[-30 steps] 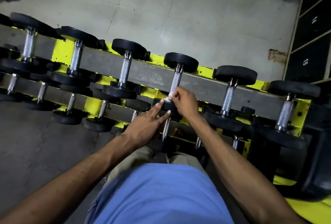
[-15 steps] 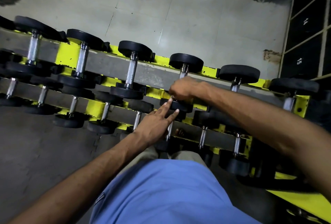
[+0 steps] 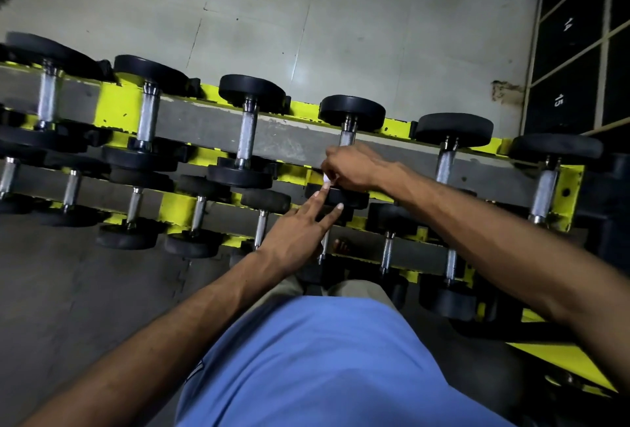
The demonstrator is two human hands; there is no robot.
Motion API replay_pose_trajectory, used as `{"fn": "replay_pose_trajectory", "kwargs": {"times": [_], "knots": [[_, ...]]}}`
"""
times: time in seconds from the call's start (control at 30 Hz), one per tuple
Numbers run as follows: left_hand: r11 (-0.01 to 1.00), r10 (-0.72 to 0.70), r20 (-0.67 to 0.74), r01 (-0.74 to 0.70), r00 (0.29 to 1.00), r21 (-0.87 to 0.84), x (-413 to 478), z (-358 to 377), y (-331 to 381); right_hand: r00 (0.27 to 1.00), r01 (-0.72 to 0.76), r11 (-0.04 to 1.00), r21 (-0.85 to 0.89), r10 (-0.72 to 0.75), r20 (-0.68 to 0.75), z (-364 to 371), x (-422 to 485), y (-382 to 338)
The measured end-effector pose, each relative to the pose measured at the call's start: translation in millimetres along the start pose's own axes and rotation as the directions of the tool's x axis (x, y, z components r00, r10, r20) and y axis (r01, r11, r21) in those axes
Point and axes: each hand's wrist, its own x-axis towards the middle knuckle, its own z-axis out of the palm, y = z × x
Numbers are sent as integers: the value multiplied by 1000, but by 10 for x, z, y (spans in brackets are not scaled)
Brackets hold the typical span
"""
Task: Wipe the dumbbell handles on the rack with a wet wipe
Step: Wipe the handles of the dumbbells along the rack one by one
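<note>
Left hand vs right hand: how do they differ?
Left hand has straight, spread fingers; right hand is curled. Left hand holds nothing and touches the black dumbbell end; right hand grips the wipe round the handle. Both are at the same top-row dumbbell.

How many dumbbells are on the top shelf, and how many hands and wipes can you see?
dumbbells, top shelf: 6
hands: 2 (left hand, right hand)
wipe: 1
Total: 9
</note>
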Motion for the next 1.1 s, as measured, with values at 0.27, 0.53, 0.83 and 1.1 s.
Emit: {"fn": "replay_pose_trajectory", "kwargs": {"times": [0.27, 0.53, 0.83, 1.1], "knots": [[1000, 30, 0, -30, 1000, -6, 1, 1, -37, 768, -354, 425, 833, 640, 0, 783, -288, 110], [1000, 27, 26, -28, 999, 12, 7, -49, -43, 823, 172, -761, 626, 460, 333, 514, 442, 446], [1000, 23, 75, -23, 997, 0, -15, -143, -21, 420, 126, -19, 992, 907, -36, 691, 244, 233], [999, 25, 71, -28, 997, 41, -12, -176, -35, 745, -230, 973, 32, 197, -637, 541, -52, 226]]}}
